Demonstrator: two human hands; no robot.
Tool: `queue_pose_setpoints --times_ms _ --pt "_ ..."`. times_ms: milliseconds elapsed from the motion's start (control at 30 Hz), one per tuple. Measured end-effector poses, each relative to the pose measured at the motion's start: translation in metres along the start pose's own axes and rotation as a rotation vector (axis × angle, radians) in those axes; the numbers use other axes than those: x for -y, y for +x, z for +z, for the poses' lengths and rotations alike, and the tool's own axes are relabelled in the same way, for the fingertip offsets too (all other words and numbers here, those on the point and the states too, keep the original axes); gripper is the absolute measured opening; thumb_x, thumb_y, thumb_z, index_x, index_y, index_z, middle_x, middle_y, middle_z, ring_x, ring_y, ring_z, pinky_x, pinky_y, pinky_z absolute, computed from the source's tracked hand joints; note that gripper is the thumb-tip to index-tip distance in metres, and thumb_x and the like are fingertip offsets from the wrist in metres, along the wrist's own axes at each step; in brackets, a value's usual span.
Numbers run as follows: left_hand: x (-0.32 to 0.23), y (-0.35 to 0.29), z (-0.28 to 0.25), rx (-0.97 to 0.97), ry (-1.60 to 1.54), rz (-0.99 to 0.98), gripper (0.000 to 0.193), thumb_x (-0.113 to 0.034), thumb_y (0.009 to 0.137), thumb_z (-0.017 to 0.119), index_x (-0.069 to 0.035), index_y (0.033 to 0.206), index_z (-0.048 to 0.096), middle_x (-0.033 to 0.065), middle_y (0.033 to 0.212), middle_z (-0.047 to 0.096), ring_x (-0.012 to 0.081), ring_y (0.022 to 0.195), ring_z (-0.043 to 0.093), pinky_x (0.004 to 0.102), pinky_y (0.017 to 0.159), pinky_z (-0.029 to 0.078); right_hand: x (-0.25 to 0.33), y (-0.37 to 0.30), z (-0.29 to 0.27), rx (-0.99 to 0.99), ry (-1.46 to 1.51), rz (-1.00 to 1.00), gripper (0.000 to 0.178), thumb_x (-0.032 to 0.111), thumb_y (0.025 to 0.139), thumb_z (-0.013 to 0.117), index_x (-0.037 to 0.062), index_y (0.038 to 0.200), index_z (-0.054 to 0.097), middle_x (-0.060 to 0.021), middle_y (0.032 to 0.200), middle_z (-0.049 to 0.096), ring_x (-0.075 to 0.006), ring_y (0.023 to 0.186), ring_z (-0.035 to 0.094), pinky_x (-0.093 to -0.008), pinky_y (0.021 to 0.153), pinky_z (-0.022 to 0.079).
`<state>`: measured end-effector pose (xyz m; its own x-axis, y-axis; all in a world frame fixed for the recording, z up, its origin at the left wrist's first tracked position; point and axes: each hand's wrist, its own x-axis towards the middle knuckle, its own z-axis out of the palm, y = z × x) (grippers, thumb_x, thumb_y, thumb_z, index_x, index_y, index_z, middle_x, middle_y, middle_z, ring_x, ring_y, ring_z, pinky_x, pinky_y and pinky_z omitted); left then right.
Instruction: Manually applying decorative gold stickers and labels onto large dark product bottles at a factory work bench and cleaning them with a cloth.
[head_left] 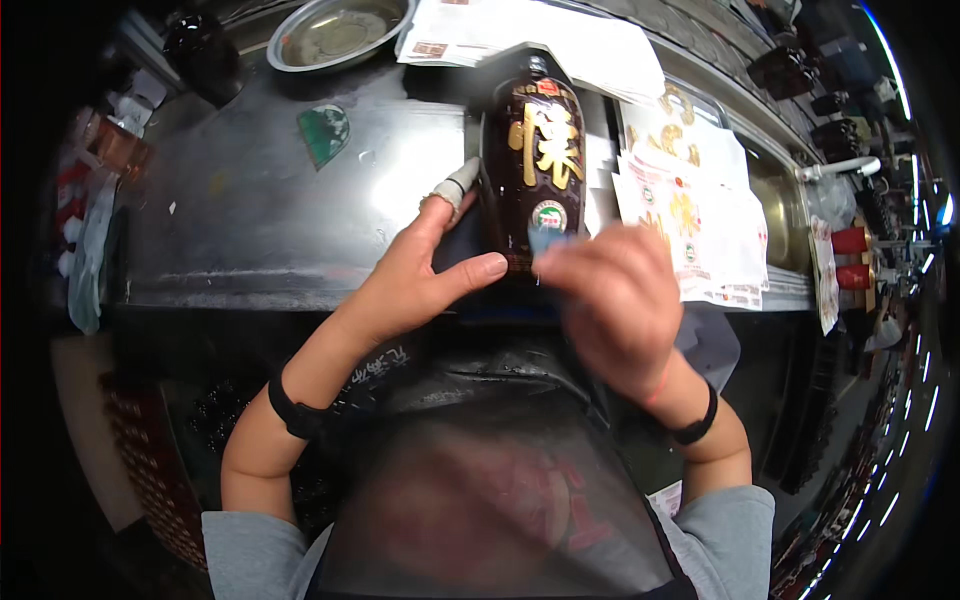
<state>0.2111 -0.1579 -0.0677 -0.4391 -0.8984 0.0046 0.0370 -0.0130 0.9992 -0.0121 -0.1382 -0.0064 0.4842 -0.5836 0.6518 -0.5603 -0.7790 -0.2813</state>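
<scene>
A dark brown glossy bottle lies with its neck away from me, bearing a large gold character and a round green-and-white emblem low on its front. My left hand rests at its lower left, thumb and fingers spread apart. A pale covering wraps one of its fingertips, near the bottle's left side; the thumb tip reaches the lower end. My right hand is closed in a pinch over the bottle's lower right, smeared by motion. A small pale-blue flat piece shows at its fingertips, against the emblem.
Beside the bottle, printed transfer sheets lie on the right. White paper and a metal basin are at the back. On the metal table lies a green flat scraper-like piece. Another dark bottle stands far left.
</scene>
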Motion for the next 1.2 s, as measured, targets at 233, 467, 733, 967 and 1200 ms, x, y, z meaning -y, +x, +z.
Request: queue_pose_setpoints --times_ms 233,467,733,967,1200 --pt "0.000 -0.003 -0.001 0.004 -0.051 0.005 0.085 -0.022 0.093 0.069 0.005 0.156 0.018 0.0201 0.159 0.027 0.0298 0.151 0.023 0.0410 0.122 0.018 0.011 0.003 -0.006 -0.090 0.129 0.099 0.037 -0.003 0.063 0.072 0.0041 0.099 0.071 -0.0075 0.088 0.066 -0.0271 0.078 0.061 -0.0372 0.066 0.048" --pt "-0.004 -0.005 0.006 0.034 -0.072 0.014 0.084 -0.023 0.093 0.069 0.005 0.156 0.019 0.0201 0.158 0.029 0.0319 0.150 0.025 0.0418 0.122 0.019 0.013 -0.020 0.002 -0.048 0.082 0.020 0.038 -0.005 0.061 0.073 0.0041 0.098 0.072 -0.0074 0.091 0.069 -0.0259 0.076 0.064 -0.0350 0.068 0.051" --pt "-0.010 -0.003 0.026 -0.169 0.139 0.025 0.083 -0.022 0.088 0.077 0.006 0.151 0.030 0.0247 0.145 0.047 0.0323 0.139 0.044 0.0416 0.115 0.033 0.004 -0.011 0.008 -0.288 0.655 1.050 0.021 0.004 0.086 0.075 -0.0008 0.101 0.061 -0.0064 0.091 0.069 -0.0085 0.081 0.063 -0.0241 0.072 0.051" --pt "-0.006 -0.001 0.027 -0.180 0.167 0.032 0.084 -0.022 0.088 0.078 0.007 0.150 0.030 0.0249 0.146 0.046 0.0331 0.140 0.043 0.0412 0.115 0.033 -0.012 -0.051 0.002 -0.348 0.762 1.187 0.020 0.002 0.088 0.074 0.0002 0.101 0.058 -0.0022 0.089 0.065 -0.0045 0.079 0.060 -0.0205 0.072 0.050" --pt "-0.005 0.000 0.029 -0.167 0.162 0.024 0.086 -0.023 0.087 0.079 0.006 0.151 0.030 0.0237 0.146 0.047 0.0309 0.141 0.041 0.0395 0.115 0.032 -0.024 -0.046 0.000 -0.271 0.574 1.094 0.020 0.003 0.090 0.072 0.0005 0.103 0.057 -0.0031 0.092 0.065 -0.0050 0.080 0.060 -0.0214 0.070 0.050"
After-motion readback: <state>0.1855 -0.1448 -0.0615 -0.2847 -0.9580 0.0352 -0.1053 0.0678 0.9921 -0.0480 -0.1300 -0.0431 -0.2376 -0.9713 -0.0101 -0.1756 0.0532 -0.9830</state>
